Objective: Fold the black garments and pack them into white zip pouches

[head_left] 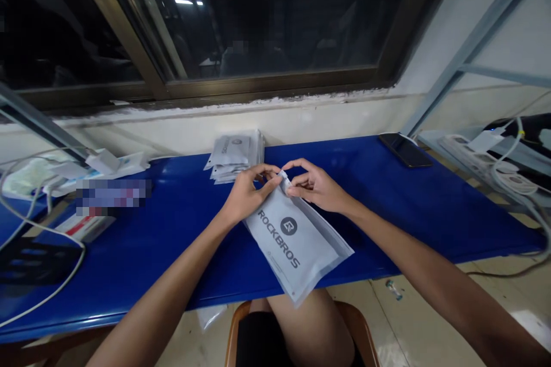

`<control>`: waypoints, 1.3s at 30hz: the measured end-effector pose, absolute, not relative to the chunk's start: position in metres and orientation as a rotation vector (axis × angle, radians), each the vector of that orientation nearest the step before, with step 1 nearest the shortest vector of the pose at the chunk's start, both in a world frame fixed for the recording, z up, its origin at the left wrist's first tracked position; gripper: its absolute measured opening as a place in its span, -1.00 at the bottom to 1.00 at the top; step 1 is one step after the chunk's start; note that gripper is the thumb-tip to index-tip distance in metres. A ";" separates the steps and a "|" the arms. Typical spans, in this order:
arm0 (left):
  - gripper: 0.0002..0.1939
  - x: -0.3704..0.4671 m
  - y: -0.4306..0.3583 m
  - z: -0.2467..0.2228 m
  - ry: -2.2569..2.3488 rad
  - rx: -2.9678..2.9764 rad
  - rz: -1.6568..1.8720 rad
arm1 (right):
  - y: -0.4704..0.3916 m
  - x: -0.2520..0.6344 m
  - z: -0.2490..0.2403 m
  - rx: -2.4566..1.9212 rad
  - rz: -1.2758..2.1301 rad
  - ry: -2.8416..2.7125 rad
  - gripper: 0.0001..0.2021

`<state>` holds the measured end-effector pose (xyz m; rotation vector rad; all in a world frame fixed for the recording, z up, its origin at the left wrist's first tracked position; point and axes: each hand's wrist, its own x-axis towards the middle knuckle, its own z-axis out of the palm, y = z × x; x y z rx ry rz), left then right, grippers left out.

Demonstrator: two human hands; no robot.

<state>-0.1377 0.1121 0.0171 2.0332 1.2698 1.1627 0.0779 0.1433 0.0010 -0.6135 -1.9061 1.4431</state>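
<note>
A pale grey flat bag (297, 241) printed ROCKBROS lies slanted over the front edge of the blue table (172, 252), its lower corner hanging past the edge. At the bag's upper end, my left hand (252, 192) pinches the left side between thumb and fingers. My right hand (316, 186) holds the same end from the right, thumb and fingers closed round a small white part at the bag's top. Behind my left hand, a stack of similar grey bags (235, 152) stands near the wall.
A dark phone (404, 150) rests at the table's back right. On the left are a white power strip (124, 165), cables, a white and red box (86, 225) and a black object (37, 262). Metal frame posts rise on both sides, with more cables at the right.
</note>
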 end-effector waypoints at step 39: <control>-0.77 -0.147 0.110 0.022 1.535 2.009 1.697 | 0.134 0.095 0.018 -0.672 1.411 -1.887 -0.63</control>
